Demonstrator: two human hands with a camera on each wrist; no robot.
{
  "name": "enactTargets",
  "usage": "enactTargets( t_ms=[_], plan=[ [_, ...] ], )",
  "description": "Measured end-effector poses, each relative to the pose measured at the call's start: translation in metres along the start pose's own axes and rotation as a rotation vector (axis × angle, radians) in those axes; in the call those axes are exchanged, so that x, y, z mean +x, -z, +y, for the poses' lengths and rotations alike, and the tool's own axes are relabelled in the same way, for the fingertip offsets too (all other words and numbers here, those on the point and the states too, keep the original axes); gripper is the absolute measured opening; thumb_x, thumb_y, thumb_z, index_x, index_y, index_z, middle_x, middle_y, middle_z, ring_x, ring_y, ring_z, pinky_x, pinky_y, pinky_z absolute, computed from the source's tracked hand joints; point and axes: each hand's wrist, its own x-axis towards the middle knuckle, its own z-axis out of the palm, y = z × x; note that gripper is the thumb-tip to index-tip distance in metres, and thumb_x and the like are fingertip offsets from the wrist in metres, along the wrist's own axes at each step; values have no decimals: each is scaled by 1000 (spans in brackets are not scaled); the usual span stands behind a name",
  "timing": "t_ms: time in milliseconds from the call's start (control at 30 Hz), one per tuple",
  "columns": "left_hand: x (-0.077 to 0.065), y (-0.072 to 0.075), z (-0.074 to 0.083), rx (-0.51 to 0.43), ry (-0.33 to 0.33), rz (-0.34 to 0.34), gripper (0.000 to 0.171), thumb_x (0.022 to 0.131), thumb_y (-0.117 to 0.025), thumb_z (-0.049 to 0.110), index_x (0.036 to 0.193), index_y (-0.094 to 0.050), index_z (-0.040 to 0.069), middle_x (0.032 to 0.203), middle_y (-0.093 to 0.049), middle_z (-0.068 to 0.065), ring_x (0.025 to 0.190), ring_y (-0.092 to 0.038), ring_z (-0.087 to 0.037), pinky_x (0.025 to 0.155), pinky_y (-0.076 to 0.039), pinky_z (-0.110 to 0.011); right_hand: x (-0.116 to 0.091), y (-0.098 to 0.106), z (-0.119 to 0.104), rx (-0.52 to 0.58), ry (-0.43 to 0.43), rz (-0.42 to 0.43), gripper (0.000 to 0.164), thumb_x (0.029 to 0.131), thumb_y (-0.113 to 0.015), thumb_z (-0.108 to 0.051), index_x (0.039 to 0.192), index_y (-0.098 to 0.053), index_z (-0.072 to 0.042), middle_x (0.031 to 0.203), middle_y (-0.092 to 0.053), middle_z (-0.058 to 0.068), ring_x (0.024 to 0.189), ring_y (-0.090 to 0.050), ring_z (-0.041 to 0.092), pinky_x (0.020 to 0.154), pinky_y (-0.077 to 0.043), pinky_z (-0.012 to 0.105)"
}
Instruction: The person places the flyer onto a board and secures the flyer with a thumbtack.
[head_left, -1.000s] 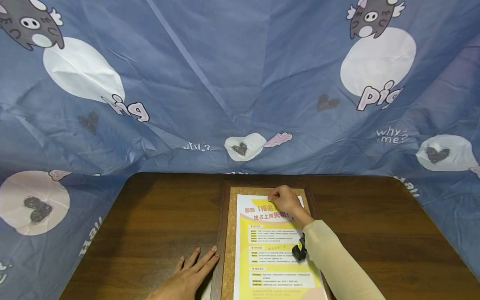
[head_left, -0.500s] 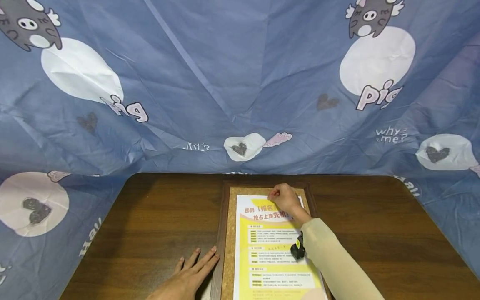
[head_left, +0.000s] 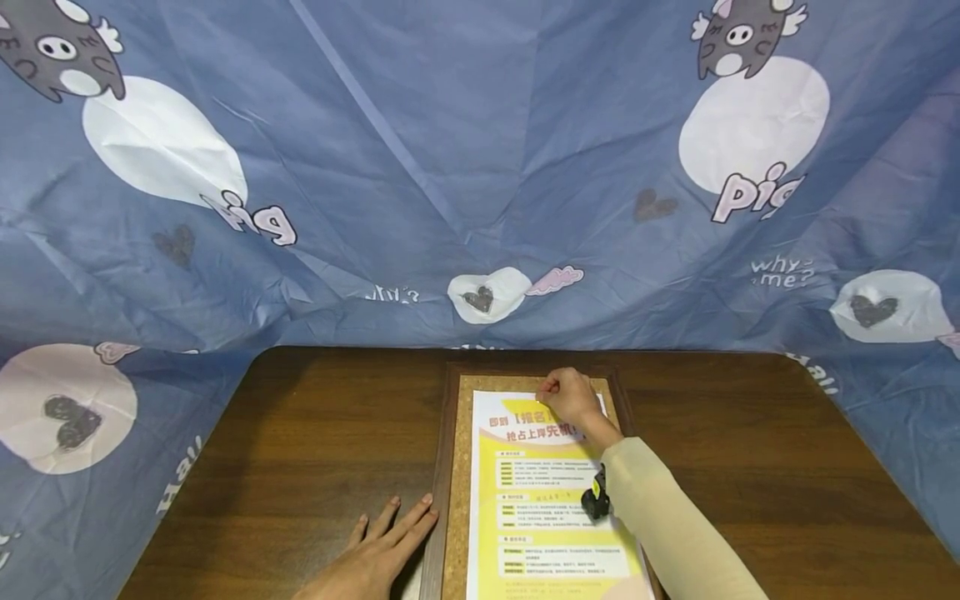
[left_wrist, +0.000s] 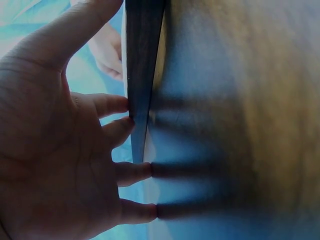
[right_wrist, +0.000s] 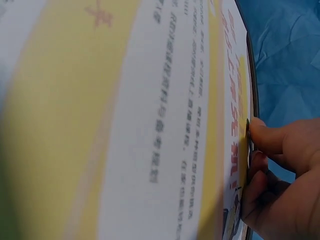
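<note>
A printed yellow-and-white poster (head_left: 551, 521) lies flat on a cork board (head_left: 463, 467) with a dark wooden frame. Over the poster's top edge is my right hand (head_left: 573, 400), its thumb and index finger pinching a small dark pushpin (right_wrist: 248, 126), mostly hidden by the fingers. My left hand (head_left: 371, 558) rests with spread, fairly straight fingers beside the board's left side. In the left wrist view, some fingertips touch or nearly touch the board's dark frame (left_wrist: 142, 60) and others reach the tabletop.
The board lies on a dark brown wooden table (head_left: 337, 425) with rounded far corners. Behind it hangs a blue cloth (head_left: 420, 167) printed with pigs and hearts. A small black camera (head_left: 596, 497) sits on the right wrist, at the end of a pale sleeve (head_left: 667, 517).
The right wrist has shifted very slightly to the left, its fingers staying at the poster's top edge. The left hand, poster and board look unchanged.
</note>
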Motion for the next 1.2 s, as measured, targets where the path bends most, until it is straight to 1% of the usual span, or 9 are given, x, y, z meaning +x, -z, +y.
enactTargets(
  t_ms=[167, 400, 500, 667, 733, 833, 1000, 1067, 1200],
  plan=[
    [2, -1, -2, 13, 5, -2, 109, 78, -71, 68, 158, -22, 12, 163, -16, -12, 140, -20, -55, 93, -20, -84, 0, 2, 3, 41, -6, -5, 11, 93, -70, -14, 84, -73, -9, 80, -66, 2, 72, -58, 18, 69, -48, 37],
    [5, 0, -5, 18, 4, -3, 107, 79, -69, 68, 158, -22, 12, 163, -16, -12, 139, -20, -56, 93, -19, -84, 0, 11, 5, 133, -20, -40, 11, 96, -64, -12, 93, -73, -6, 92, -69, 4, 79, -58, 18, 72, -48, 35],
    [6, 0, -7, 16, 3, -2, 107, 80, -69, 67, 158, -23, 12, 163, -16, -12, 139, -21, -56, 93, -19, -84, -1, 15, 4, 120, -16, -46, 12, 97, -63, -15, 97, -73, -6, 92, -68, 3, 78, -56, 18, 72, -47, 34],
    [8, 2, -10, 12, 9, -5, 106, 80, -69, 67, 158, -22, 13, 163, -16, -11, 139, -21, -56, 93, -18, -84, -5, 25, 4, 111, -6, -35, 17, 97, -63, -18, 102, -72, -4, 88, -65, 4, 74, -55, 18, 66, -46, 32],
    [10, 3, -12, 7, 11, -10, 106, 80, -69, 67, 158, -22, 13, 163, -16, -12, 139, -21, -56, 93, -18, -84, -8, 30, 5, 128, 15, -39, 19, 98, -63, -17, 104, -71, -2, 90, -66, 5, 74, -57, 18, 65, -48, 32],
    [12, 4, -15, 4, 6, -15, 106, 81, -69, 66, 158, -21, 12, 163, -16, -13, 139, -21, -57, 93, -18, -84, -14, 38, 9, 131, 60, -40, 18, 98, -63, -18, 103, -71, -3, 94, -66, 5, 79, -60, 18, 67, -50, 33],
    [16, 6, -19, -3, -10, -12, 106, 81, -71, 64, 158, -22, 11, 163, -16, -15, 138, -21, -57, 91, -19, -85, -25, 50, 19, 88, 165, -13, 12, 97, -65, -16, 97, -71, -5, 93, -68, 5, 81, -64, 20, 66, -52, 35],
    [17, 6, -21, -7, -10, -13, 105, 81, -70, 64, 158, -22, 11, 163, -16, -15, 139, -21, -57, 92, -19, -85, -30, 54, 23, 49, 200, 6, 11, 96, -67, -15, 95, -72, -6, 92, -68, 4, 79, -63, 19, 67, -52, 35],
    [16, 6, -24, -19, -3, -22, 104, 82, -70, 63, 158, -23, 10, 163, -16, -15, 138, -21, -58, 92, -18, -85, -44, 61, 31, 5, 229, 7, 10, 95, -68, -16, 95, -72, -7, 89, -65, 2, 74, -55, 16, 65, -47, 33]
  ],
)
